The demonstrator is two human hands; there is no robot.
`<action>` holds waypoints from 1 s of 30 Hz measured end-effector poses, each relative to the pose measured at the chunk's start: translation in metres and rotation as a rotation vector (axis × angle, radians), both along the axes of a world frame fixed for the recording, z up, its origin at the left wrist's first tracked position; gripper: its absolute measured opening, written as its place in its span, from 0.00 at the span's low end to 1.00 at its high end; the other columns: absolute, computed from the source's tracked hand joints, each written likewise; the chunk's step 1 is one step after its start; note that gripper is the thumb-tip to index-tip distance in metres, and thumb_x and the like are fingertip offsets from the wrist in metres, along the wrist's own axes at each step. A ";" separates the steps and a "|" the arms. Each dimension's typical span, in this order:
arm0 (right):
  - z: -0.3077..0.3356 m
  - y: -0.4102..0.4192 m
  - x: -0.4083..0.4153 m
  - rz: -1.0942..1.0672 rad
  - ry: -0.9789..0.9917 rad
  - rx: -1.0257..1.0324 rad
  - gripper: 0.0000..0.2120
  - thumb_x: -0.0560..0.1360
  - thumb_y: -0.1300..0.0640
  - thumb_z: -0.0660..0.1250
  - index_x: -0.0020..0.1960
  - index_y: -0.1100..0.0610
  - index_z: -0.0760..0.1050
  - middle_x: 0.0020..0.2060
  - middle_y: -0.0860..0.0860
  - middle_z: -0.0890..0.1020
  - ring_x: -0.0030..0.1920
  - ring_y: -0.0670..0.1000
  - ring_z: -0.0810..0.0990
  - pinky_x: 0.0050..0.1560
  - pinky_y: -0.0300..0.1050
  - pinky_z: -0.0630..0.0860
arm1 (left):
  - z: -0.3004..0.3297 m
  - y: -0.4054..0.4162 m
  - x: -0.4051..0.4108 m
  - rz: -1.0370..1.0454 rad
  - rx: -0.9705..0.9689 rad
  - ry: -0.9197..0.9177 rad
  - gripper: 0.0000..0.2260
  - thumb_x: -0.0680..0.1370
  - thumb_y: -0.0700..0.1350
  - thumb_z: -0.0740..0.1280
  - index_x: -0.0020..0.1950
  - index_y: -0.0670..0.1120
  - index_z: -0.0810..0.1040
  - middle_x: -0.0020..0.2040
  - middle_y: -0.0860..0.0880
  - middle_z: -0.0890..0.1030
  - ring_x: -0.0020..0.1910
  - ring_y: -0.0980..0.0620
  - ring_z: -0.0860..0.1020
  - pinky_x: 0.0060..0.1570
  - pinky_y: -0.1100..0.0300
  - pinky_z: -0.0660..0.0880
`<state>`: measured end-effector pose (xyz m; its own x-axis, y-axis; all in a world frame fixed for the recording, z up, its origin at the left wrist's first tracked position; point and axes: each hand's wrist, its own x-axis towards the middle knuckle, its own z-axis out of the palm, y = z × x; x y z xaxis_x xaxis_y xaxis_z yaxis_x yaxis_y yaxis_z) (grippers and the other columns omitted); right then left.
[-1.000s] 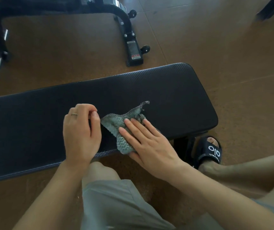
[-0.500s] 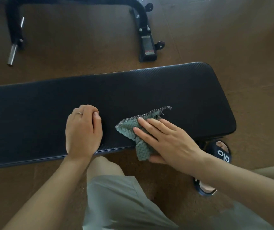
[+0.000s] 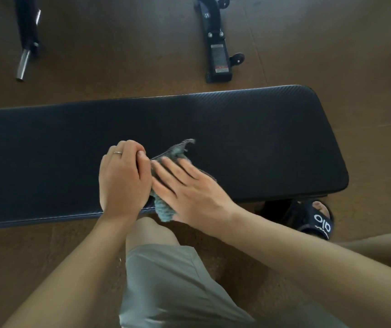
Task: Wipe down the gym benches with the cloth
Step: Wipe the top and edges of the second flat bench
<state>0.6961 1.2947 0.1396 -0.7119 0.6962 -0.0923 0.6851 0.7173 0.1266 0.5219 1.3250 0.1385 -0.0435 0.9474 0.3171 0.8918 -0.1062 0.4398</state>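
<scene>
A black padded gym bench (image 3: 248,138) runs across the view from the left edge to a rounded right end. On its near half lies a grey-green cloth (image 3: 177,150), partly hanging over the near edge. My right hand (image 3: 189,185) presses flat on the cloth with straight fingers. My left hand (image 3: 122,178), with a ring on it, rests on the bench just left of the cloth, fingers curled under and holding nothing I can see. The two hands almost touch.
A black metal frame leg (image 3: 215,48) with a small wheel lies on the brown floor behind the bench. A black bar with a chrome end (image 3: 24,62) is at the far left. My knee in grey shorts (image 3: 166,268) and a sandalled foot (image 3: 315,216) are near the bench.
My right hand has slid the cloth leftward along the bench until it sits beside my left hand. The left hand has stayed in place.
</scene>
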 end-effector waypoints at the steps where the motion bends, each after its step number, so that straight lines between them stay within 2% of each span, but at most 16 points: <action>1: -0.001 0.002 -0.005 -0.006 0.021 0.013 0.34 0.82 0.44 0.47 0.83 0.60 0.54 0.82 0.61 0.59 0.81 0.62 0.58 0.81 0.58 0.52 | 0.000 0.000 -0.001 0.008 -0.005 -0.018 0.08 0.83 0.41 0.57 0.48 0.44 0.74 0.44 0.48 0.77 0.44 0.50 0.72 0.48 0.51 0.71; 3: -0.003 0.000 -0.004 -0.032 0.052 0.019 0.32 0.83 0.46 0.45 0.83 0.60 0.53 0.82 0.60 0.57 0.82 0.60 0.56 0.82 0.57 0.50 | 0.001 0.000 -0.002 0.017 -0.012 -0.038 0.08 0.83 0.42 0.56 0.48 0.44 0.74 0.44 0.48 0.77 0.44 0.51 0.72 0.48 0.50 0.72; 7: -0.005 -0.013 0.029 -0.048 0.074 -0.009 0.35 0.83 0.47 0.58 0.84 0.58 0.51 0.83 0.60 0.53 0.83 0.59 0.53 0.83 0.57 0.47 | 0.000 0.000 -0.003 0.016 -0.012 -0.037 0.09 0.82 0.42 0.56 0.48 0.44 0.74 0.44 0.48 0.77 0.44 0.48 0.73 0.48 0.48 0.72; 11: -0.002 -0.027 0.103 -0.122 0.036 0.012 0.37 0.79 0.53 0.64 0.84 0.59 0.53 0.83 0.59 0.54 0.82 0.59 0.54 0.82 0.58 0.51 | -0.001 -0.001 -0.004 0.019 -0.013 -0.051 0.09 0.82 0.42 0.55 0.48 0.44 0.74 0.44 0.48 0.78 0.44 0.49 0.73 0.48 0.47 0.73; 13: 0.005 -0.034 0.142 -0.165 -0.013 0.036 0.34 0.80 0.54 0.61 0.83 0.60 0.55 0.82 0.60 0.55 0.82 0.60 0.56 0.80 0.57 0.52 | -0.001 -0.001 -0.003 0.026 -0.012 -0.046 0.10 0.82 0.43 0.55 0.48 0.44 0.74 0.44 0.48 0.78 0.44 0.48 0.74 0.48 0.47 0.73; 15: 0.009 -0.036 0.160 -0.183 -0.045 0.050 0.31 0.81 0.53 0.53 0.82 0.62 0.56 0.82 0.61 0.57 0.81 0.61 0.58 0.79 0.58 0.54 | -0.001 0.000 -0.002 0.031 -0.010 -0.042 0.10 0.82 0.43 0.55 0.48 0.44 0.74 0.44 0.48 0.78 0.43 0.48 0.74 0.49 0.47 0.73; 17: 0.006 -0.032 0.155 -0.181 -0.057 0.066 0.31 0.82 0.52 0.51 0.82 0.65 0.55 0.81 0.63 0.57 0.81 0.63 0.57 0.79 0.60 0.54 | -0.001 0.001 -0.001 0.035 -0.008 -0.039 0.10 0.82 0.43 0.55 0.48 0.44 0.75 0.44 0.48 0.78 0.43 0.47 0.74 0.49 0.47 0.73; 21: 0.002 -0.005 0.119 0.009 -0.099 -0.011 0.38 0.83 0.47 0.58 0.83 0.64 0.46 0.83 0.63 0.49 0.83 0.63 0.49 0.82 0.61 0.52 | -0.001 0.001 0.000 0.051 -0.009 -0.047 0.09 0.82 0.42 0.56 0.48 0.44 0.75 0.44 0.49 0.78 0.43 0.48 0.74 0.49 0.48 0.73; 25: 0.003 0.013 0.044 0.171 0.010 -0.058 0.36 0.82 0.48 0.57 0.83 0.62 0.49 0.82 0.62 0.53 0.83 0.61 0.51 0.82 0.60 0.51 | -0.001 0.001 -0.001 0.049 -0.009 -0.056 0.09 0.82 0.42 0.56 0.48 0.44 0.74 0.44 0.48 0.78 0.44 0.47 0.74 0.48 0.46 0.73; 28: 0.000 0.011 0.005 0.162 0.045 -0.013 0.33 0.84 0.47 0.52 0.83 0.62 0.51 0.82 0.61 0.56 0.83 0.60 0.53 0.82 0.58 0.50 | -0.001 -0.001 -0.005 0.060 0.001 -0.071 0.09 0.83 0.42 0.56 0.49 0.45 0.74 0.44 0.49 0.77 0.44 0.49 0.73 0.49 0.47 0.73; 30: 0.000 0.009 0.017 0.132 0.046 -0.018 0.35 0.84 0.45 0.55 0.84 0.60 0.48 0.83 0.60 0.53 0.83 0.58 0.51 0.83 0.57 0.49 | 0.000 0.000 -0.009 0.091 0.010 -0.103 0.09 0.83 0.42 0.56 0.49 0.45 0.74 0.44 0.49 0.77 0.44 0.51 0.73 0.49 0.48 0.73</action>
